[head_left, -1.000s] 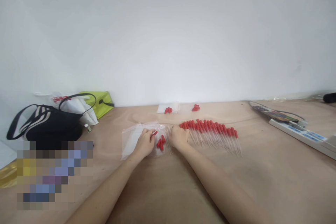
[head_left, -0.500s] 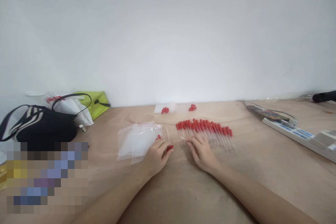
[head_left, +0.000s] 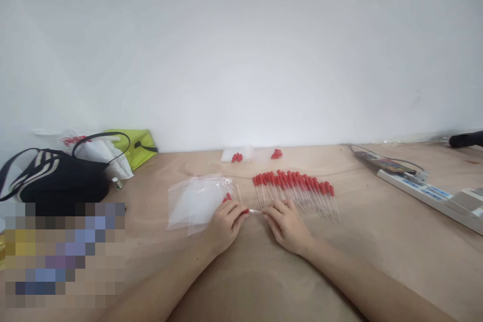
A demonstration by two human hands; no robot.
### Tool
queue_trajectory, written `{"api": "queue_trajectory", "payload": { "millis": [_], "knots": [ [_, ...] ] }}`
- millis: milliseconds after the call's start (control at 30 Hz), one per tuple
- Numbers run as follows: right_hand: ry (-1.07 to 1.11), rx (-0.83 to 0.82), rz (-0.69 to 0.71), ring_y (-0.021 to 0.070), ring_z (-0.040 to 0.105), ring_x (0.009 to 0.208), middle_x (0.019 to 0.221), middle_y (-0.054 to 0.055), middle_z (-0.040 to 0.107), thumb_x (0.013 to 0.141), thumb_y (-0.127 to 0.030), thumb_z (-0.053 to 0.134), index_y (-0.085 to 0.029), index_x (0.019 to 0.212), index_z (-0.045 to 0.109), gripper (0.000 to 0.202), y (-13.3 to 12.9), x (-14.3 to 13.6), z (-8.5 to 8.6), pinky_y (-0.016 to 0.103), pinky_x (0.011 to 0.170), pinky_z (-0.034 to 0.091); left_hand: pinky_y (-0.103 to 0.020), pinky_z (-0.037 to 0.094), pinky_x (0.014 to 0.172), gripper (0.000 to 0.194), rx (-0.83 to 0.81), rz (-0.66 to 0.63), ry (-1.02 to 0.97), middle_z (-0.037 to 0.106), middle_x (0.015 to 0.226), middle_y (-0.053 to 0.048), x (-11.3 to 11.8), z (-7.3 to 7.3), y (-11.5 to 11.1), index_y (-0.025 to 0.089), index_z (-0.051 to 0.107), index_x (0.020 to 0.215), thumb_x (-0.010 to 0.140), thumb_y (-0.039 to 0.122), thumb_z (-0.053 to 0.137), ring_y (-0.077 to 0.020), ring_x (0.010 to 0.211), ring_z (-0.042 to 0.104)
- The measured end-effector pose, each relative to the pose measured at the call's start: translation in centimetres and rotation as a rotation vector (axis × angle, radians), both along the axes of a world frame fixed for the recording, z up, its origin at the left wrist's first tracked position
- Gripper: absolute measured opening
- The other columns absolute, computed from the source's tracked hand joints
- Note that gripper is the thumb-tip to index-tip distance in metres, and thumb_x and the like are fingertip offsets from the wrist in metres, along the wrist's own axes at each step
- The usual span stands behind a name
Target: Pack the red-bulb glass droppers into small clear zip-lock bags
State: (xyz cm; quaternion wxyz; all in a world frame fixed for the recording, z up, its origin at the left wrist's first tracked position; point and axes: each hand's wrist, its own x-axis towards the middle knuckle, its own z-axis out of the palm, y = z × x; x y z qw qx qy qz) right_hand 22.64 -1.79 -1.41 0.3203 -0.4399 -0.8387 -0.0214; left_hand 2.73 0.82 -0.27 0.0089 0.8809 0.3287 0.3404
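My left hand [head_left: 225, 224] is closed on a red rubber bulb [head_left: 246, 211], which peeks out from the fingertips. A clear glass dropper tube [head_left: 255, 211] bridges the gap between the hands, pinched by my right hand [head_left: 287, 222]. Its left end meets the bulb; I cannot tell how deep it sits. Behind my right hand lies a fanned row of red-capped droppers [head_left: 302, 181]. Left of my left hand are clear zip bags [head_left: 196, 201], and loose red bulbs [head_left: 228, 197] lie close behind its knuckles, partly hidden. A few bare tubes [head_left: 237, 192] lie beside them.
More red bulbs [head_left: 237, 157] rest on small bags by the wall, with another red cluster [head_left: 276, 153] to their right. A black bag [head_left: 64, 181], a lime-green box-like bag [head_left: 140, 146] and a small bottle [head_left: 117, 183] stand left. A power strip [head_left: 426, 196] lies right.
My right hand has moved slightly down, bringing the glass tube level with the red bulb in my left hand, so the two now meet. The left hand has barely moved.
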Motion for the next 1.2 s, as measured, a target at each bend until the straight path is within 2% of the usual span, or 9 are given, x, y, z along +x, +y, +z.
{"api": "queue_trajectory", "payload": {
  "millis": [200,333,500,633,800,1200],
  "knots": [
    [0.016,-0.025,0.051,0.0132,0.047,0.072,0.082,0.004,0.056,0.084,-0.017,0.040,-0.020,0.093,0.058,0.020,0.0,0.1,0.0,0.029,0.069,0.028,-0.027,0.042,0.070,0.019,-0.015,-0.081,-0.020,0.058,0.079,-0.004,-0.2,-0.2,0.2,0.017,0.053,0.086,0.089,0.022,0.035,-0.0155,0.075,0.053],
    [0.041,-0.065,0.096,0.0127,0.048,0.074,0.083,0.003,0.056,0.084,-0.017,0.041,-0.021,0.093,0.060,0.021,0.1,0.3,0.1,0.029,0.070,0.028,-0.029,0.039,0.068,0.022,0.014,-0.088,0.017,0.059,0.073,-0.003,-0.4,-0.2,0.2,0.017,0.054,0.082,0.090,0.025,0.035,-0.0163,0.071,0.051],
    [0.020,-0.051,0.125,0.0126,0.048,0.075,0.080,0.003,0.055,0.083,-0.015,0.042,-0.022,0.089,0.061,0.021,0.4,0.6,0.1,0.030,0.072,0.025,-0.032,0.036,0.073,0.021,0.009,-0.131,0.067,0.061,0.073,-0.002,-0.5,0.1,-0.1,0.018,0.055,0.082,0.089,0.023,0.036,-0.0164,0.072,0.050],
    [-0.044,-0.020,0.100,0.0119,0.047,0.071,0.078,0.002,0.055,0.082,-0.017,0.043,-0.022,0.085,0.061,0.018,0.6,0.5,0.0,0.030,0.067,0.023,-0.037,0.029,0.083,0.019,0.014,-0.123,0.106,0.062,0.071,0.000,-0.5,0.3,-0.2,0.020,0.056,0.080,0.087,0.022,0.039,-0.0154,0.071,0.051],
    [-0.134,0.019,0.060,0.0116,0.045,0.068,0.077,0.002,0.055,0.081,-0.017,0.044,-0.020,0.082,0.061,0.017,0.6,0.1,-0.1,0.030,0.065,0.020,-0.039,0.025,0.088,0.019,0.017,-0.101,0.144,0.061,0.071,0.001,-0.5,0.2,-0.1,0.019,0.056,0.079,0.087,0.022,0.039,-0.0149,0.070,0.052],
    [-0.111,-0.015,0.049,0.0116,0.043,0.065,0.070,0.001,0.053,0.081,-0.015,0.040,-0.017,0.070,0.058,0.022,-0.2,-0.9,0.6,0.029,0.063,0.020,-0.040,0.029,0.088,0.017,0.035,-0.114,0.214,0.058,0.071,-0.002,-0.1,0.8,-0.6,0.018,0.051,0.079,0.085,0.018,0.036,-0.0154,0.069,0.049]
  ]
}}
